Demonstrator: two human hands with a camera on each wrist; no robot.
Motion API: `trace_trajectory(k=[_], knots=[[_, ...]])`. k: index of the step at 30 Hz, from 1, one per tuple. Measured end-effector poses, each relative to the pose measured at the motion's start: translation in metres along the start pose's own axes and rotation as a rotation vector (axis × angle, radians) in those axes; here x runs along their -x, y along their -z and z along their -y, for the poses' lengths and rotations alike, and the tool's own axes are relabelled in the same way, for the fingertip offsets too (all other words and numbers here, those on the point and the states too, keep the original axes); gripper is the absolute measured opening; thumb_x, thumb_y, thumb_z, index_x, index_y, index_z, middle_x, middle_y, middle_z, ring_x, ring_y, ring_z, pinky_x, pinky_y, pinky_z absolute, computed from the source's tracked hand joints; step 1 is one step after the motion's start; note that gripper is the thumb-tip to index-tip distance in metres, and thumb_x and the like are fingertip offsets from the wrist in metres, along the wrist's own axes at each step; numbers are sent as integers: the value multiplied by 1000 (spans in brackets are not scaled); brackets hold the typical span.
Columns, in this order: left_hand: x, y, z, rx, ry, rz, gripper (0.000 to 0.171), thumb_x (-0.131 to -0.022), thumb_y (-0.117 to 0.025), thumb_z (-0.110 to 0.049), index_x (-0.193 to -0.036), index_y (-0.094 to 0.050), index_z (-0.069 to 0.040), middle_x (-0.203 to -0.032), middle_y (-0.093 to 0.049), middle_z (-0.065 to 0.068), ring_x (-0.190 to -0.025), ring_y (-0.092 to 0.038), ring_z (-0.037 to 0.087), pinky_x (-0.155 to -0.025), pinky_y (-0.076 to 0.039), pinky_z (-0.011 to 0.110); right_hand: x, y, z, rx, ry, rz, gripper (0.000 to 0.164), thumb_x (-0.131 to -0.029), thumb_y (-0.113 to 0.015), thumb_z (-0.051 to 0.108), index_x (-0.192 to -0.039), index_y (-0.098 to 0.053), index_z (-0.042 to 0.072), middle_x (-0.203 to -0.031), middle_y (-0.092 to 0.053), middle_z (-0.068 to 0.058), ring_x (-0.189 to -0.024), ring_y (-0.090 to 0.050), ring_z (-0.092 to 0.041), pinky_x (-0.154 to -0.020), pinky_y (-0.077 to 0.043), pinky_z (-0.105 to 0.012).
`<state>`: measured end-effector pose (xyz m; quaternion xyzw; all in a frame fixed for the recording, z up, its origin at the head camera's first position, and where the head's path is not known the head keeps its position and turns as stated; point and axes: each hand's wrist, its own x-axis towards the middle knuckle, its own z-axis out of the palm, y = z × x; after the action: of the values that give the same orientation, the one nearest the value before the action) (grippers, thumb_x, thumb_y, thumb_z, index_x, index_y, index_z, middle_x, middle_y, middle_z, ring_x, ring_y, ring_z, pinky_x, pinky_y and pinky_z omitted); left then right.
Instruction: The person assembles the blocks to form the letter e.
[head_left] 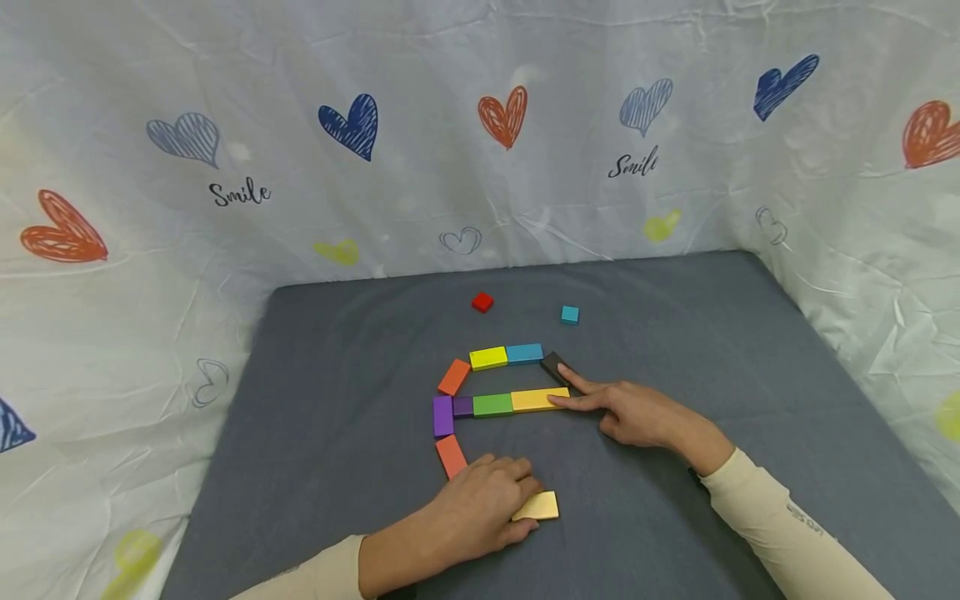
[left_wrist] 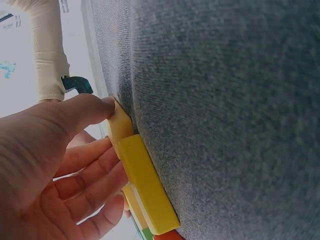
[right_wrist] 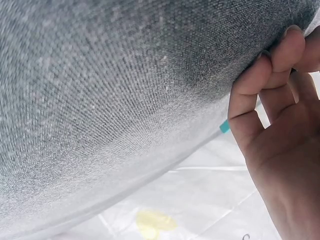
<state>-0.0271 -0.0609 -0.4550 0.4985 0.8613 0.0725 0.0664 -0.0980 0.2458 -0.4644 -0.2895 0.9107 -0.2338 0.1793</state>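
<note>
Near the front of the grey cloth, my left hand (head_left: pixel 483 504) pinches a pale yellow block (head_left: pixel 542 506) between thumb and fingers. The left wrist view shows that block (left_wrist: pixel 119 127) end to end with a brighter yellow block (left_wrist: pixel 149 185), which the hand covers in the head view. My right hand (head_left: pixel 641 412) stretches two fingers to the left: one touches a black block (head_left: pixel 555 367), the other rests at the right end of a golden-yellow block (head_left: pixel 534 400). Its other fingers bend in the right wrist view. An orange-red block (head_left: pixel 451 455) partly shows beside the left hand.
Orange (head_left: pixel 453 377), yellow (head_left: pixel 488 358) and blue (head_left: pixel 523 354) blocks curve over the top. Purple (head_left: pixel 443 416), dark purple (head_left: pixel 462 407) and green (head_left: pixel 492 406) ones join the middle row. Small red (head_left: pixel 482 302) and light-blue (head_left: pixel 570 315) blocks lie farther back, before a white curtain (head_left: pixel 420 200).
</note>
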Motion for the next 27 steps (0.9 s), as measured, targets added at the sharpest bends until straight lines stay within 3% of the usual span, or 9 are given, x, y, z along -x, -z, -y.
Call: trace_trajectory(k=[8,13,18,22,27], knots=[[0,-1,-4,-34,21,-7,38,-96,-78,-46,-121,-75,-18,-111,-67,-5,-92,-62,9,-84,-52,29,0,0,1,2,4,0,89,-89,-58,-15,-158,-49,40,-176,-21,3,-51,-26,-4,-49,-29,-22],[1,5,1,40,36,-3,43,-100,-70,-54,-123,-76,-18,-109,-67,-7,-93,-63,6,-85,-54,30,0,1,1,9,10,-3,89,-89,-59,-15,-158,-49,40,-176,-21,3,-51,-25,-3,-50,-29,-21],[1,30,17,26,77,-132,43,-106,-60,-52,-125,-77,-16,-106,-68,-7,-88,-63,7,-81,-55,32,1,1,2,10,22,-9,90,-88,-59,-16,-158,-49,39,-176,-22,2,-49,-22,-3,-49,-28,-20],[1,58,36,26,143,-261,35,-105,-66,-41,-128,-76,-17,-110,-70,-5,-81,-60,7,-75,-56,30,1,2,2,-6,20,-6,90,-88,-59,-17,-158,-50,39,-176,-22,1,-49,-23,-3,-50,-29,-21],[-3,87,65,96,207,-387,31,-104,-69,-32,-131,-74,-18,-110,-70,-5,-75,-59,5,-65,-53,26,1,0,2,-2,9,1,90,-88,-58,-16,-158,-49,40,-176,-21,3,-49,-23,-4,-49,-28,-21]])
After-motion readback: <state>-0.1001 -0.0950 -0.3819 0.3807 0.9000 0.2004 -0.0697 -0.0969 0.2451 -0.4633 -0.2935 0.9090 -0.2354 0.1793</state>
